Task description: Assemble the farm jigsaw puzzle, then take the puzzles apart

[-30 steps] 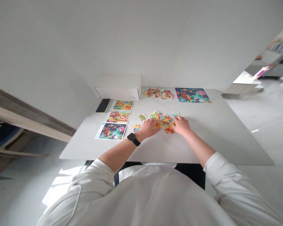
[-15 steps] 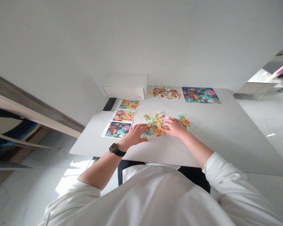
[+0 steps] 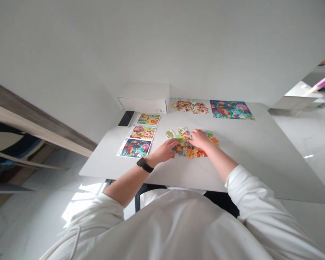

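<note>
A loose heap of colourful jigsaw puzzle pieces [image 3: 189,152] lies on the table in front of me. My left hand [image 3: 166,150] rests at the heap's left side, fingers stretched out over the pieces. From the right, my right hand [image 3: 199,138] reaches in with its fingers spread on the pieces, and nothing visibly gripped. Its palm and forearm hide part of the heap. Left of my left hand lies a sheet with three printed pictures [image 3: 141,132], showing animals, a farm and a dark-blue scene.
A second pile of reddish puzzle pieces [image 3: 191,106] sits against the wall, beside a white box [image 3: 143,104]. Right of it lies an assembled dark-blue puzzle [image 3: 231,109]. A phone [image 3: 126,118] is at the left edge of the white table [image 3: 249,151].
My left hand has moved right, inward over the heap. The right hand has shifted slightly up, and the pieces between the hands are more bunched together.
</note>
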The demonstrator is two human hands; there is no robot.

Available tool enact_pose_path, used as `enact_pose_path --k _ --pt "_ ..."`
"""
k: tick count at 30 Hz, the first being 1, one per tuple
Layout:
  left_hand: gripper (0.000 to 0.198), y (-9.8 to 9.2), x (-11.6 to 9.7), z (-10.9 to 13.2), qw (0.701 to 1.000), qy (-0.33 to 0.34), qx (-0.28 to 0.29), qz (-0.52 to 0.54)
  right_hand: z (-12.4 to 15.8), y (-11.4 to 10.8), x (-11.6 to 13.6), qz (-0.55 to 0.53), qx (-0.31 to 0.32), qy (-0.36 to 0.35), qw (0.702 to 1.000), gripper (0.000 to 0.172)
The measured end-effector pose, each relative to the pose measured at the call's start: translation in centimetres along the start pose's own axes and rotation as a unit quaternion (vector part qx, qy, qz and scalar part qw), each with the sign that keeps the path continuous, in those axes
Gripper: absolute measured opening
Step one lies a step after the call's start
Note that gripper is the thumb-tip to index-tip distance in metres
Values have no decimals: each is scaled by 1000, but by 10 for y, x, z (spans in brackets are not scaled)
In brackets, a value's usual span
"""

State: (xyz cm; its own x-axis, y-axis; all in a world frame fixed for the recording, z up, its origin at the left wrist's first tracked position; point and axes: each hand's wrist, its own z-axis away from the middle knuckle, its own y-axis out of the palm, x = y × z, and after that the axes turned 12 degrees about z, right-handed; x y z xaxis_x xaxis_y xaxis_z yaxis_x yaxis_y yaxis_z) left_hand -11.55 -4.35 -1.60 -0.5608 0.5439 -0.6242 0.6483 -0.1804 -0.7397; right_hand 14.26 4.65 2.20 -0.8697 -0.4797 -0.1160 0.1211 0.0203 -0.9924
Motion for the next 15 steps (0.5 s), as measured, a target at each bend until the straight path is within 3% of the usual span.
enact_pose_path --k 5,9,12,15 --pt "60 -11 3 0 999 -25 -25 -17 -12 -6 -3 -49 35 24 998 32" --pt "51 -18 13 -2 995 -67 -66 -35 -8 -8 -9 -158 2 34 987 19" --pt "52 -19 21 -7 991 -93 -81 -53 0 -14 -21 -260 -31 75 962 15" --pt "53 -15 25 -17 989 -109 -70 -72 6 -18 -34 -358 -37 120 925 26"
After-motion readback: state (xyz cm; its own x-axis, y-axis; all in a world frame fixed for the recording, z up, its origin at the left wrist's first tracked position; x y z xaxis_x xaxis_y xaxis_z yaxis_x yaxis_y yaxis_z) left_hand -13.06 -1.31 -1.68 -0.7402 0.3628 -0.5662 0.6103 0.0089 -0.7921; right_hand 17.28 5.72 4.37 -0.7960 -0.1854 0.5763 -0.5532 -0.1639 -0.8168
